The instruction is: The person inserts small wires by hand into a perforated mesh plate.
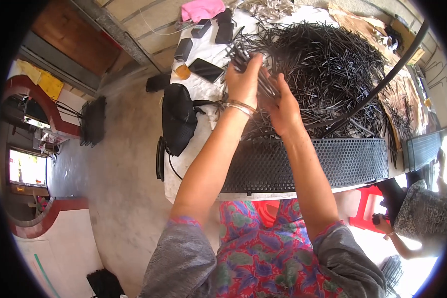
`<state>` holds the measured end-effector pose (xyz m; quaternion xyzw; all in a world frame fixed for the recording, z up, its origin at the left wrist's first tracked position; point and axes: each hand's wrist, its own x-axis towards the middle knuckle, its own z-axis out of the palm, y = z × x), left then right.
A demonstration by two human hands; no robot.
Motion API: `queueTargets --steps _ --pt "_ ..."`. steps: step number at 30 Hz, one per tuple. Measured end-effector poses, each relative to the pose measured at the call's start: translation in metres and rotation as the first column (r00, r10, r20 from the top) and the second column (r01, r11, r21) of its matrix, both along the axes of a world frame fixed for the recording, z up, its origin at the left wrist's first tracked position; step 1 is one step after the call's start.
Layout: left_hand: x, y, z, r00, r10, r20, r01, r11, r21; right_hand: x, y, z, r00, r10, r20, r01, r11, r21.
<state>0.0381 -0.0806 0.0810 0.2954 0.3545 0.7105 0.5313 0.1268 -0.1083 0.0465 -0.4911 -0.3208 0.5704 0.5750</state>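
Note:
Above the near edge of a large heap of thin black strips (pixel 333 74), both my hands are raised around a bunch of the same dark strips (pixel 266 88). My left hand (pixel 243 84) curls around the bunch from the left, its thumb up and strip ends poking out beyond the fingers. On the other side, my right hand (pixel 286 105) presses its palm against the strips, thumb pointing up; its other fingers are partly hidden behind them. A curved black perforated metal guard (pixel 308 164) stands along the table's near edge, below my forearms.
A phone (pixel 206 70), a jar with an orange lower part (pixel 182 72) and small dark boxes (pixel 201 28) lie left of the heap. Nearer is a black mesh-covered object (pixel 179 119). A black curved bar (pixel 397 74) arches over the right side. Another person (pixel 414 218) is at lower right, by a red stool (pixel 365 208).

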Motion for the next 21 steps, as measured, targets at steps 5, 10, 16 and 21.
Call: queueTargets --steps 5,10,16,21 --pt "0.019 0.001 -0.011 0.970 0.150 -0.189 -0.119 0.979 0.168 -0.006 0.012 -0.022 0.599 -0.036 -0.800 -0.147 0.977 -0.154" --pt "0.016 0.001 -0.024 0.921 0.227 -0.316 -0.174 0.967 0.188 -0.006 0.012 -0.018 0.553 -0.118 -0.825 -0.058 0.982 -0.179" --pt "0.012 0.017 -0.027 0.789 0.397 -0.470 -0.254 0.906 0.338 -0.019 0.011 -0.009 0.612 0.048 -0.790 -0.096 0.995 -0.014" --pt "0.015 0.005 -0.001 0.919 0.005 -0.394 0.073 0.980 0.185 -0.020 0.030 -0.011 0.477 -0.003 -0.879 -0.055 0.998 -0.034"
